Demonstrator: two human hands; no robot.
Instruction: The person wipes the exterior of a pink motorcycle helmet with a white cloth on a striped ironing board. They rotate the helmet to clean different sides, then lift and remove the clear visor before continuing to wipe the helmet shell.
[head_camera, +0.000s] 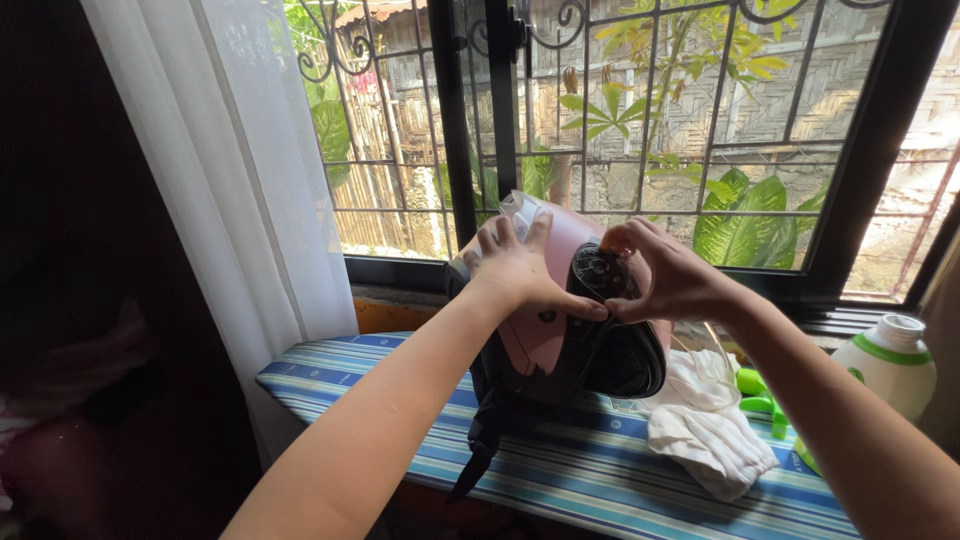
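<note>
Gripping a pink iron (545, 335), both hands (515, 270) (665, 280); white bottle (890, 365) nearby, contents unseen.

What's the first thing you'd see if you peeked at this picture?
A pink and black iron stands upright in the middle on a blue striped ironing board. The left hand grips its side and the right hand pinches its black dial. A white cloth lies just right of it.
</note>
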